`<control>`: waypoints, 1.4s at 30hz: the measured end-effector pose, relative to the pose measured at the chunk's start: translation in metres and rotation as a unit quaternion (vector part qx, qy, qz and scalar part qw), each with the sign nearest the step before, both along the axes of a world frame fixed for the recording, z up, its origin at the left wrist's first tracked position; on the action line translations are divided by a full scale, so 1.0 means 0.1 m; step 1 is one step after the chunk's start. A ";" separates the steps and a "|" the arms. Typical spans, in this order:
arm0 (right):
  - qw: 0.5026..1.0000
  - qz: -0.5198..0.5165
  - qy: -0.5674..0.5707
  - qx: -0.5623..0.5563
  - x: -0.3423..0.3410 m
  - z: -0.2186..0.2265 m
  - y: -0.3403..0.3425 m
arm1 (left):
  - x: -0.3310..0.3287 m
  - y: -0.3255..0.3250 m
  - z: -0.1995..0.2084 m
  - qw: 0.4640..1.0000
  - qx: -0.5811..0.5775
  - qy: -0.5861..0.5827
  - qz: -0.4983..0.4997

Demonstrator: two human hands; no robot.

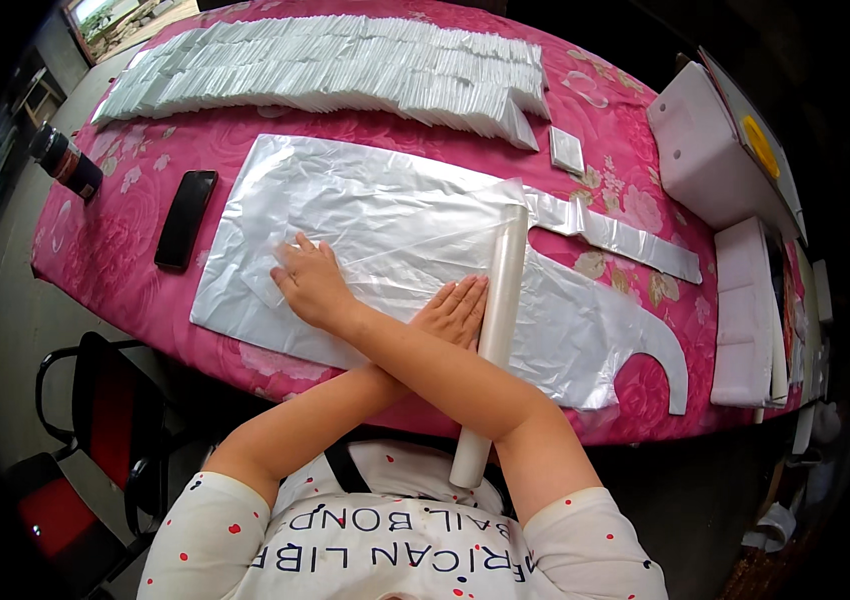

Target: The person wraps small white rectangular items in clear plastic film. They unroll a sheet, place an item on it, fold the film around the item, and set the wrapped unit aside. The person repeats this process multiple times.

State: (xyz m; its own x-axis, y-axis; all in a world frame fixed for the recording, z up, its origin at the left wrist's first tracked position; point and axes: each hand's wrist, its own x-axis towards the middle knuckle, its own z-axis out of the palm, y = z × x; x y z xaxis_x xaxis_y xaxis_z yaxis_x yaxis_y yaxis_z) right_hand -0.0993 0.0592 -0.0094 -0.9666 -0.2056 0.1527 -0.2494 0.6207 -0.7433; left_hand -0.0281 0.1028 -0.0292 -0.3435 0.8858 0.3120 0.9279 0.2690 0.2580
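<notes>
White plastic sheets with curved straps, shaped like disposable aprons (pixel 375 190), lie flat in a stack across the middle of the table. A long pale roll (pixel 507 275) rests over them, its near end jutting past the table edge towards my body. My forearms cross, the right one over the left. My left hand (pixel 455 312) lies flat, fingers together and stretched out, against the left side of the roll. Farther left, my right hand (pixel 315 285) presses on the plastic with its fingers spread. Thin clear film runs between the roll and that hand.
Rows of folded white packets (pixel 325 70) fill the far side of the pink flowered tablecloth (pixel 125 260), with one single packet (pixel 566 151) apart. A black phone (pixel 186 220) and dark bottle (pixel 67 162) are at left. White foam boxes (pixel 710 145) stand right; chairs (pixel 105 410) lower left.
</notes>
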 end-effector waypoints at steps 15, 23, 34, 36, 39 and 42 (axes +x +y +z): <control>0.985 -0.125 0.073 0.094 1.79 0.54 1.43 | -0.65 0.17 0.43 0.960 0.190 -0.197 0.062; 0.994 -0.090 0.050 0.042 2.01 0.38 1.75 | -0.79 0.55 0.12 0.993 -0.018 -0.091 0.072; 0.989 -0.019 0.079 0.122 1.95 0.31 1.96 | -0.71 0.09 0.45 0.999 -0.002 -0.023 0.032; 0.985 0.012 0.078 0.150 1.80 0.33 1.86 | -0.73 -0.15 0.57 0.998 0.024 -0.036 0.043; 0.977 0.107 0.051 0.175 1.42 0.41 1.22 | -0.80 -0.60 0.70 0.995 0.036 -0.057 0.074; 0.957 0.285 0.047 -0.031 1.15 0.59 0.56 | -0.83 -1.07 0.77 0.988 0.056 -0.082 0.117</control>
